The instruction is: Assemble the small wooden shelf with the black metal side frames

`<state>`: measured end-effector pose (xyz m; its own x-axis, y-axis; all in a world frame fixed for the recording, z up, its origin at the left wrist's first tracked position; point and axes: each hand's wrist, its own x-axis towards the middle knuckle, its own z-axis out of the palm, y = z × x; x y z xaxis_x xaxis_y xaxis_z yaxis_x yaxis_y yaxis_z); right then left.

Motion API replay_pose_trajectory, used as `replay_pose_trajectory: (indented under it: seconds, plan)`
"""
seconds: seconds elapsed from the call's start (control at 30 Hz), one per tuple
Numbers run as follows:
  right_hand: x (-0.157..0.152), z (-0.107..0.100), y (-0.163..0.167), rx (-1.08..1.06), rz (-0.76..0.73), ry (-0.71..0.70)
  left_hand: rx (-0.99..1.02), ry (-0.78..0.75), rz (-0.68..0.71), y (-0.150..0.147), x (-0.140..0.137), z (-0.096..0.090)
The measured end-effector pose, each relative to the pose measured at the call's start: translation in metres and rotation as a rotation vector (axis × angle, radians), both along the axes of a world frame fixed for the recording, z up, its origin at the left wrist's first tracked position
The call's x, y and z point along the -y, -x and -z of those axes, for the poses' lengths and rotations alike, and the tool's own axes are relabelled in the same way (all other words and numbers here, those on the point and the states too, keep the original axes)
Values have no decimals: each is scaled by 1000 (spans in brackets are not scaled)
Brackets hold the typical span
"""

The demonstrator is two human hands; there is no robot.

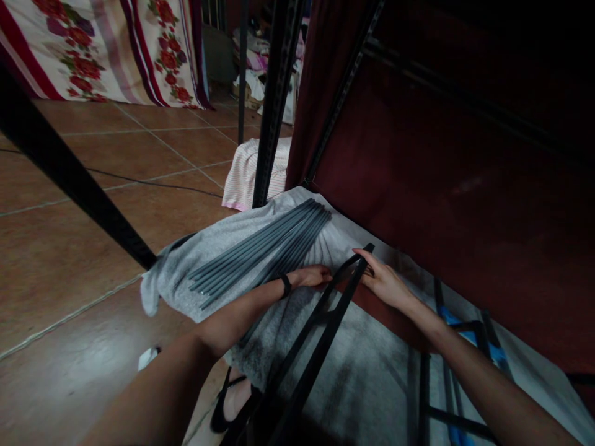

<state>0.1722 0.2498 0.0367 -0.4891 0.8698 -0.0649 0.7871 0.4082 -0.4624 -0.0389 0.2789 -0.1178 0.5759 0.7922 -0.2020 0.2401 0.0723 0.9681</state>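
Both hands close on a black metal bar that slants up from the lower middle of the view: the right hand wraps its fingers around the bar's upper end, and the left hand, with a dark band on its wrist, presses against the bar just beside it, though how far its fingers curl round cannot be told. Under them lies a grey cloth spread on the brown tiled floor. Just beyond the left hand, a bundle of grey rods rests on that cloth. Farther off, a black upright post rises beside a dark red fabric panel, with a floral cloth at the back.
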Motion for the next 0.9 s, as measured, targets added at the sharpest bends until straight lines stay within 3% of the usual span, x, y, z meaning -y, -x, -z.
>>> replay_pose_trajectory:
  seconds: [0.13,0.3,0.63,0.9]
  plan:
    - [1,-3,1,-6,-3,-2,-13,-12,25,0,3,1]
    - [4,-5,2,-2,-7,-10,-116,-200,13,-1,-2,5]
    - [2,2,5,-41,-11,2,-112,-455,147,10,-5,5]
    - [-8,10,10,45,3,9,-162,-566,82,12,-5,-2]
